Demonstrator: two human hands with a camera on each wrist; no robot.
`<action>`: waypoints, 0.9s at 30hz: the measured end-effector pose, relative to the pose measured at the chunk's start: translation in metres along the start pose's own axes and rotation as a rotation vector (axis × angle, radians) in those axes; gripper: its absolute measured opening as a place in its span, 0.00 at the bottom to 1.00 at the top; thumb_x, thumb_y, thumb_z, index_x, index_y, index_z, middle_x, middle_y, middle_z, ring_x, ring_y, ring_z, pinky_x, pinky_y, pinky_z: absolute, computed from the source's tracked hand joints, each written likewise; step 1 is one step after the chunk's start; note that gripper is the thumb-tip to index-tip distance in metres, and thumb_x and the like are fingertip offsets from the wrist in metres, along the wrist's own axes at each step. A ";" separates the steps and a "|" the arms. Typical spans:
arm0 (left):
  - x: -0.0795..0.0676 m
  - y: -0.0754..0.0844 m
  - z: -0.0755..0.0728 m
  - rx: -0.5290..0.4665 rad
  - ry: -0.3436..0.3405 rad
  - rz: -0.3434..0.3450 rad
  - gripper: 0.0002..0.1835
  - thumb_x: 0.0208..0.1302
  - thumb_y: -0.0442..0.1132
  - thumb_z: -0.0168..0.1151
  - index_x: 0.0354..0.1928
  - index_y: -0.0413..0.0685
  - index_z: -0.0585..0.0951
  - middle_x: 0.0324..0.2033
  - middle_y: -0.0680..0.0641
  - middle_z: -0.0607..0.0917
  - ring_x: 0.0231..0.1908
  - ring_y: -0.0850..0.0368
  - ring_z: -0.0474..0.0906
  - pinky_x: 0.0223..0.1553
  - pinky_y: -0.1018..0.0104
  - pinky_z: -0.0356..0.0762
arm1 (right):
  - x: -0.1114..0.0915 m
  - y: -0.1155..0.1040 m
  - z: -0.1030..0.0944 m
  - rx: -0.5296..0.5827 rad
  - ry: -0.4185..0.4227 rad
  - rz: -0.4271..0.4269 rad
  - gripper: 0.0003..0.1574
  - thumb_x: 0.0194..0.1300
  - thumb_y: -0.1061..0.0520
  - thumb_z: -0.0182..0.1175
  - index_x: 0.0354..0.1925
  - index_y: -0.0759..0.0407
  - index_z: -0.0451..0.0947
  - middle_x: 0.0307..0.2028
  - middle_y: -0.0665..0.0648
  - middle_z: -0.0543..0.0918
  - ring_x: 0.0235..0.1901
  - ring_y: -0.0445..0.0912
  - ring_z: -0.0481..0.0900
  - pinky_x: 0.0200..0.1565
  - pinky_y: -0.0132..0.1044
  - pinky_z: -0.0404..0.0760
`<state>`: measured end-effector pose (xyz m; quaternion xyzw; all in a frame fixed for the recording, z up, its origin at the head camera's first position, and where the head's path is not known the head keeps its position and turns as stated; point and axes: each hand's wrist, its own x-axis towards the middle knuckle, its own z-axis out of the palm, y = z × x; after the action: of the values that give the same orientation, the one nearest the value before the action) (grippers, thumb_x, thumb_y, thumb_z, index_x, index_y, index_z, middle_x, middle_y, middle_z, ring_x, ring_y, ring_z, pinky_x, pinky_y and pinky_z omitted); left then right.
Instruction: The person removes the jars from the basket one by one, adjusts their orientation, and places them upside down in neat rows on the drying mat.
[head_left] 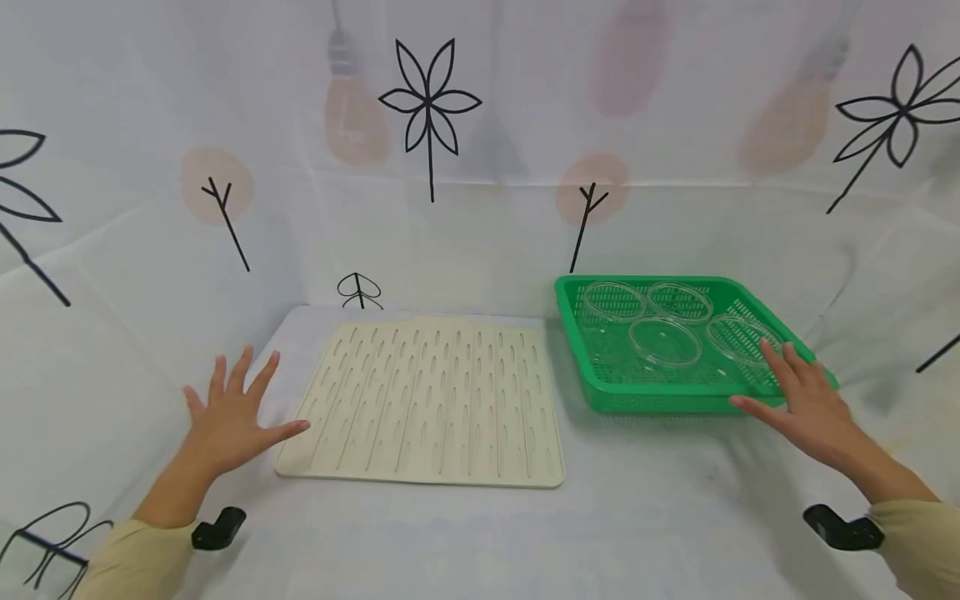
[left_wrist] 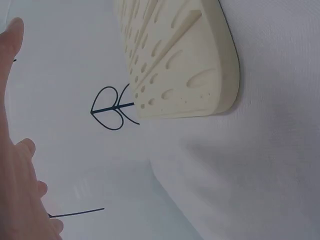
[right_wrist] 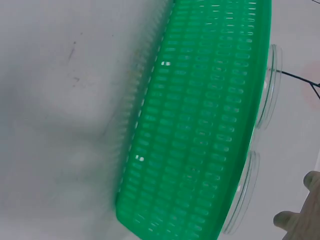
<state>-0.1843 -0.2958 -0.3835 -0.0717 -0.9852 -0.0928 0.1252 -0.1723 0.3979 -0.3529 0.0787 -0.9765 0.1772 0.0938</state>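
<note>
My left hand (head_left: 227,421) hovers with spread fingers at the left side of a cream slotted mat (head_left: 427,400), touching nothing. That mat lies flat on the white cloth, and its rounded corner shows in the left wrist view. On the right, my right hand (head_left: 810,408), fingers apart, is held near the front right corner of a green plastic basket (head_left: 660,400); it holds nothing. Several clear round dishes (head_left: 665,342) are in the basket, their rims standing out above its edge in the right wrist view.
White cloth (head_left: 480,542) covers the table in front of the mat and basket. A white backdrop (head_left: 480,242) printed with plants and bulbs rises behind and at both sides. Each wrist carries a small black device (head_left: 219,528).
</note>
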 end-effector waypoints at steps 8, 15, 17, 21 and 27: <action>0.004 0.008 -0.001 -0.052 0.012 -0.005 0.62 0.43 0.71 0.62 0.73 0.53 0.41 0.70 0.35 0.39 0.66 0.29 0.28 0.49 0.20 0.29 | 0.007 -0.007 -0.003 0.108 -0.023 0.010 0.58 0.65 0.43 0.54 0.71 0.60 0.26 0.68 0.76 0.30 0.62 0.76 0.27 0.49 0.78 0.38; 0.007 0.014 -0.001 -0.106 0.011 0.000 0.64 0.42 0.69 0.66 0.73 0.53 0.40 0.70 0.34 0.40 0.66 0.29 0.29 0.50 0.20 0.34 | 0.012 -0.016 -0.007 0.177 -0.044 0.010 0.58 0.65 0.44 0.55 0.71 0.61 0.26 0.68 0.77 0.34 0.65 0.73 0.32 0.50 0.77 0.45; 0.009 0.015 -0.001 -0.118 0.015 0.001 0.64 0.42 0.68 0.67 0.73 0.52 0.40 0.70 0.33 0.41 0.66 0.28 0.31 0.50 0.20 0.36 | 0.013 -0.019 -0.008 0.185 -0.054 0.029 0.59 0.65 0.44 0.55 0.71 0.62 0.26 0.67 0.78 0.34 0.64 0.74 0.34 0.49 0.77 0.46; 0.014 0.019 0.000 -0.139 0.015 0.003 0.65 0.41 0.68 0.67 0.73 0.51 0.41 0.70 0.33 0.41 0.66 0.28 0.32 0.50 0.20 0.39 | 0.015 -0.024 -0.009 0.194 -0.090 0.072 0.60 0.65 0.42 0.54 0.71 0.61 0.24 0.66 0.79 0.33 0.63 0.76 0.35 0.48 0.77 0.48; 0.017 0.022 0.006 -0.174 0.032 0.014 0.65 0.40 0.66 0.69 0.73 0.50 0.41 0.70 0.33 0.42 0.66 0.28 0.34 0.51 0.22 0.42 | 0.023 -0.032 -0.008 0.242 -0.128 0.101 0.61 0.64 0.41 0.55 0.71 0.59 0.23 0.67 0.79 0.32 0.62 0.77 0.36 0.48 0.76 0.51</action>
<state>-0.1979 -0.2710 -0.3812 -0.0877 -0.9708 -0.1781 0.1348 -0.1873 0.3691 -0.3298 0.0515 -0.9548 0.2926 0.0123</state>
